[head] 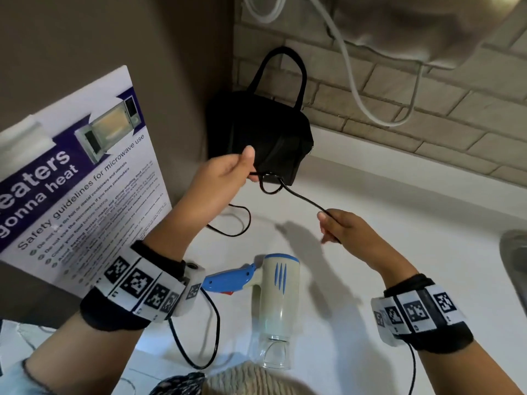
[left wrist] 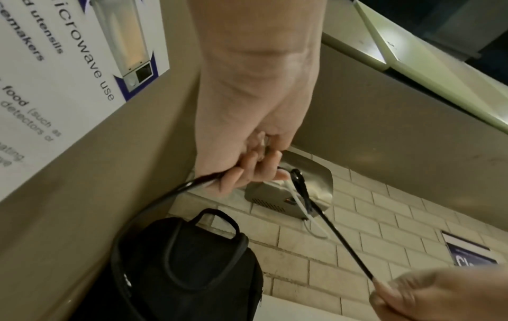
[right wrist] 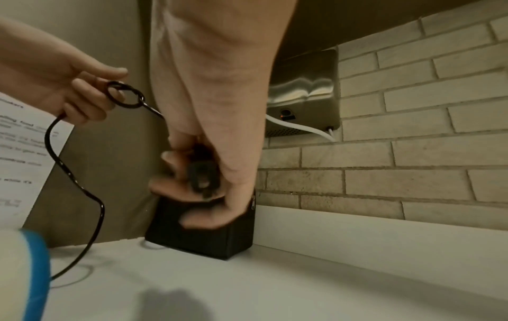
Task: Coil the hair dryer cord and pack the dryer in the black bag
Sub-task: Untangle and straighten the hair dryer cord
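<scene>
The white and blue hair dryer (head: 273,283) lies on the white counter (head: 385,201) between my wrists, also at the edge of the right wrist view (right wrist: 24,271). Its black cord (head: 302,199) stretches between both hands, above the counter. My left hand (head: 225,178) pinches the cord where it forms a small loop (head: 269,185), seen too from the right wrist (right wrist: 125,95). My right hand (head: 342,226) grips the plug (right wrist: 202,173) at the cord's end. The black bag (head: 256,129) stands upright in the corner behind the hands, handles up.
A microwave safety poster (head: 79,178) hangs on the left wall. A steel wall unit (right wrist: 305,93) with a white hose (head: 350,67) sits on the brick wall above the bag. A sink (head: 516,260) lies at the right edge. More black cord (head: 215,323) loops near the counter's front.
</scene>
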A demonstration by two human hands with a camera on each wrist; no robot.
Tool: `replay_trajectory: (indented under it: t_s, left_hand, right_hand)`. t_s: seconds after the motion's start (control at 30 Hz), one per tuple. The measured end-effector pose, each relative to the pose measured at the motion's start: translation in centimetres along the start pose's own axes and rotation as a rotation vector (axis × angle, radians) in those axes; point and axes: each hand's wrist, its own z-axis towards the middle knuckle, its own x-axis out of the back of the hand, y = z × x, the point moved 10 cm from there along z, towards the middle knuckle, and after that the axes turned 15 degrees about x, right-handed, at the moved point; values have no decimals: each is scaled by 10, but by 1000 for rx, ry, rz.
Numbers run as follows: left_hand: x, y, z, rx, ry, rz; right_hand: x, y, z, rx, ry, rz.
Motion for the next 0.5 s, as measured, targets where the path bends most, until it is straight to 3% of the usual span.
replay_trajectory:
  t_s: [0.1, 0.3, 0.5]
  left_hand:
    - [-14, -8, -2, -22, -68, 103]
    - [-15, -11, 6, -130, 72, 240]
    - [-19, -12, 6, -175, 88, 295]
  right_hand:
    - [7, 3, -4, -47, 119, 121]
    - [22, 9, -4, -54, 312, 321]
    - [32, 2, -8, 22, 378, 233]
